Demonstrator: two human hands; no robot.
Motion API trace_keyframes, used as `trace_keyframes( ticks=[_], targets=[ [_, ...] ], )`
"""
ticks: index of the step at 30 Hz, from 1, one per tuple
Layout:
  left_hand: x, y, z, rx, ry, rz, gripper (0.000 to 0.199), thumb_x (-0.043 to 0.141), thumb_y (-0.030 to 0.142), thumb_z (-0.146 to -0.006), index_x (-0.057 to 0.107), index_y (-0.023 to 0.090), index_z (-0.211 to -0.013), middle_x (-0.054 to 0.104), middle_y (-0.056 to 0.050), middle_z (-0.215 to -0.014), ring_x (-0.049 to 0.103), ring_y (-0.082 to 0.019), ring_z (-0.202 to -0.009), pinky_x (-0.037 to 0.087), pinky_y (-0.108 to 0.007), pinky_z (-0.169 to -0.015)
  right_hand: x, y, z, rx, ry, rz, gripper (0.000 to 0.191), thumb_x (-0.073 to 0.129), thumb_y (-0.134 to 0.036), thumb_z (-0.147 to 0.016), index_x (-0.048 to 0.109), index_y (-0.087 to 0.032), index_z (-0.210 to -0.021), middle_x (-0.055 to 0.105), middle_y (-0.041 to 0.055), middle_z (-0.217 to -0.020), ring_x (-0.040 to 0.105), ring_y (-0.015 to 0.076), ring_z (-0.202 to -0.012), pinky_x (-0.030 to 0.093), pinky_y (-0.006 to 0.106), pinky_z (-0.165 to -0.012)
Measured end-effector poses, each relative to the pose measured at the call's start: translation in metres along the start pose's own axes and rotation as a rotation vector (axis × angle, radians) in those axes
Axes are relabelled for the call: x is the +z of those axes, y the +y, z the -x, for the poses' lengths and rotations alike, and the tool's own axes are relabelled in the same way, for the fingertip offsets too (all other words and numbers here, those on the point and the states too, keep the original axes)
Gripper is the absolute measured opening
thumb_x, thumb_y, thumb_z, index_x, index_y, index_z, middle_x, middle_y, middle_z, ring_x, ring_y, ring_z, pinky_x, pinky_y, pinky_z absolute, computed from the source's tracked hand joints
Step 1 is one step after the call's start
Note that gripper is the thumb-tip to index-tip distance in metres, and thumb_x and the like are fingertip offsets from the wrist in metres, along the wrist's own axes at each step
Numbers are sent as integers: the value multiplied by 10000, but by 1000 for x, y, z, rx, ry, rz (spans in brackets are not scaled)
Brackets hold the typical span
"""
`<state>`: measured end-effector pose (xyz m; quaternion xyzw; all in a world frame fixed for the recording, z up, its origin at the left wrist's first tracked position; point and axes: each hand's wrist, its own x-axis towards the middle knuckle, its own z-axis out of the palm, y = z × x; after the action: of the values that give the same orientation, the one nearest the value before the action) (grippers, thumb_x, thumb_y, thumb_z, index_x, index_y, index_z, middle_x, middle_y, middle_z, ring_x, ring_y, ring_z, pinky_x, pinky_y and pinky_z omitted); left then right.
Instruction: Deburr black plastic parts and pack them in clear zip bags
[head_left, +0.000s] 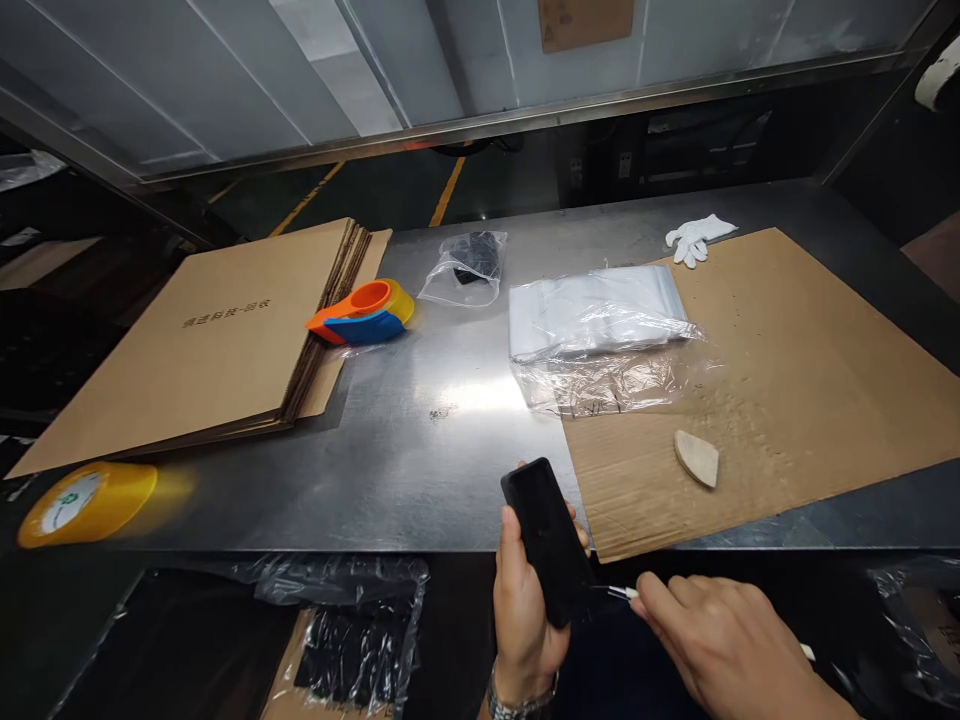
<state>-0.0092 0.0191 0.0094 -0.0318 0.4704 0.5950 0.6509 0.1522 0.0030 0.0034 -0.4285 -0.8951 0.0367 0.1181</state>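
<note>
My left hand (525, 610), with a watch on the wrist, is wrapped round a long black rectangular shell (545, 535), tilted upright in front of the table edge. The shell looks hollow, with a raised rim. In my right hand (720, 625) is a slim tool with a white handle (808, 652) and a thin metal tip (616, 592). That tip points at the shell's lower right edge; whether it touches I cannot tell. Most of the handle is hidden by my fingers. A pale, wedge-shaped block (697, 459) lies on the cardboard sheet (810, 370) beyond my right hand.
On the metal table (420, 440) are stacked cardboard (247, 330), an orange and blue tape dispenser (364, 312), a yellow tape roll (86, 503), a bag with a black item (472, 262), clear plastic bags (600, 310) and a white glove (697, 240). Plastic-wrapped black parts (352, 650) sit below.
</note>
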Motion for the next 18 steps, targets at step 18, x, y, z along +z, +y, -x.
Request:
trace_keyframes(
  ticks=[18],
  targets=[
    [-6,-4,-1,81,-140,56,501,416,551,-837,665,116,-837,617,-76,-666,568,-146,-587,478,-228,-552,18,0,-1,466,-776,-1671,488,320,-607,-877,509,-165,-794,407,-81,-453,302,45,-349,221,148,-358]
  ],
)
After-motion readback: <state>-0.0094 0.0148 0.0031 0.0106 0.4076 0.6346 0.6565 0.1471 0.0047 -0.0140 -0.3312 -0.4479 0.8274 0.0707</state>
